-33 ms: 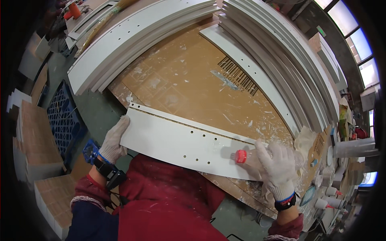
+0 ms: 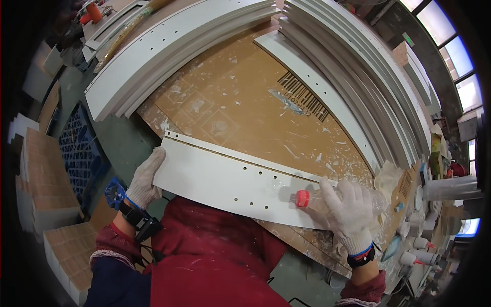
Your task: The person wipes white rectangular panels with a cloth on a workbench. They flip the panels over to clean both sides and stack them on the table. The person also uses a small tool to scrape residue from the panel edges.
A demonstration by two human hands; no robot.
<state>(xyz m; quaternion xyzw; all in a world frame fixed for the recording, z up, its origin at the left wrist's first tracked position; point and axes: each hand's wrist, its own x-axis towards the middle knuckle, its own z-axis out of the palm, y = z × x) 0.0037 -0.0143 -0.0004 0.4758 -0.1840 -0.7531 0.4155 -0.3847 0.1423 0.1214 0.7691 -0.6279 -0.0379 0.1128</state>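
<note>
A white panel (image 2: 204, 171) with a long groove and several small holes lies across the table's near edge, in front of my body. Its left end is gripped by my gloved left hand (image 2: 145, 178), fingers bent round the edge. Over the panel's right end, my gloved right hand (image 2: 353, 211) is closed around a clear plastic bottle (image 2: 314, 200). The bottle lies on its side, its red cap pointing left. I cannot tell whether the cap touches the panel. My palm and fingers cover the bottle's middle.
Stacks of curved white panels stand at the far left (image 2: 186, 33) and far right (image 2: 353, 66) of the brown, paint-flecked tabletop (image 2: 225, 77). A blue plastic pallet (image 2: 82, 148) and piled boards (image 2: 48, 176) are on the left. White squeeze bottles (image 2: 409, 259) stand at the right.
My right hand and the bottle have shifted slightly to the left over the panel. The left hand and the panel have hardly moved.
</note>
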